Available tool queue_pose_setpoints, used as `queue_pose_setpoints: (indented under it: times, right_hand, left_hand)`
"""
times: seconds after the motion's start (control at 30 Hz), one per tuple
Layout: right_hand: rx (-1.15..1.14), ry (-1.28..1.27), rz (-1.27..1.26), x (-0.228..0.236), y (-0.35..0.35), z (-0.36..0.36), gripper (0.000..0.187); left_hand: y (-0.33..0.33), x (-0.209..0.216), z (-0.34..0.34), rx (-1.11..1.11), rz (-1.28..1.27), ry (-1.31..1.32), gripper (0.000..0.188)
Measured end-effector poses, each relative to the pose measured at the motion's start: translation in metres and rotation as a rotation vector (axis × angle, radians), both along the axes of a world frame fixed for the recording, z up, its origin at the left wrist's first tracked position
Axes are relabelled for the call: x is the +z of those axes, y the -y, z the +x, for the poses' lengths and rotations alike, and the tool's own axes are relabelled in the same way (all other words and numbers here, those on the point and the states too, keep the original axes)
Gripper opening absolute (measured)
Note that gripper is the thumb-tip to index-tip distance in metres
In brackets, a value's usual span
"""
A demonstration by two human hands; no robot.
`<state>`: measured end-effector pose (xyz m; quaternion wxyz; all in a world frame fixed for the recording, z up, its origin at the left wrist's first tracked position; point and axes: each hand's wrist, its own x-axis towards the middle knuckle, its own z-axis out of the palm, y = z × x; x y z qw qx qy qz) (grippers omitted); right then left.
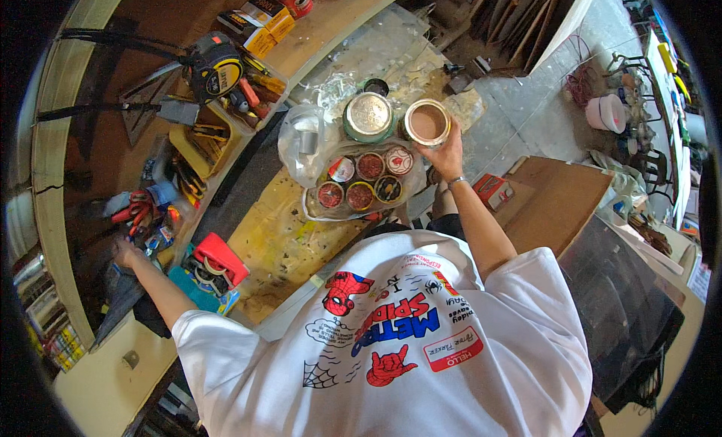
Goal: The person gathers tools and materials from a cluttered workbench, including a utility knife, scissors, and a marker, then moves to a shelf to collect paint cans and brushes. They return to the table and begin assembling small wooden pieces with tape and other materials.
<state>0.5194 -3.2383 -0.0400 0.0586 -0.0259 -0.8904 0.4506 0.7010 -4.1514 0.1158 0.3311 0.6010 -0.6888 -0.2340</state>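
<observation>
My right hand [445, 153] grips the near rim of an open paint can [426, 122] holding pale brown paint, on the floor ahead of me. Beside it on the left stands a closed can with a silvery lid [368, 115]. Just below them lies a clear bag with several small paint tins [364, 180]. My left hand [125, 250] reaches far left into a clutter of tools on a low shelf, next to red-handled pliers [135, 210]. Whether its fingers hold anything is hidden.
A yellow and black tape measure [216, 67] and boxes sit on the shelf at the top left. A red tape dispenser [219, 261] lies near my left arm. Paint-stained cardboard [282, 234] covers the floor. A cardboard sheet [560, 204] lies at right.
</observation>
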Motion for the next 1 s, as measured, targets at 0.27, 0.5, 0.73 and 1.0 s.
queue_pose_setpoints:
  times: [0.27, 0.5, 0.73, 1.0]
  right_hand:
    - [0.026, -0.036, -0.040, -0.010, -0.004, -0.011, 0.105]
    - [0.074, 0.036, -0.055, 0.003, -0.019, -0.002, 0.103]
    - [0.150, 0.253, -0.037, -0.012, -0.078, 0.033, 0.091]
    - [-0.040, 0.418, -0.038, -0.026, -0.171, 0.111, 0.069]
  left_hand:
    - [0.009, 0.056, 0.033, 0.065, 0.389, -0.560, 0.043]
    - [-0.319, 0.005, -0.075, -0.241, -0.634, -0.244, 0.017]
    - [-0.633, -0.015, -0.183, -1.536, -0.177, 0.134, 0.072]
    - [-0.684, -0.037, -0.244, -1.722, -0.314, 0.764, 0.085]
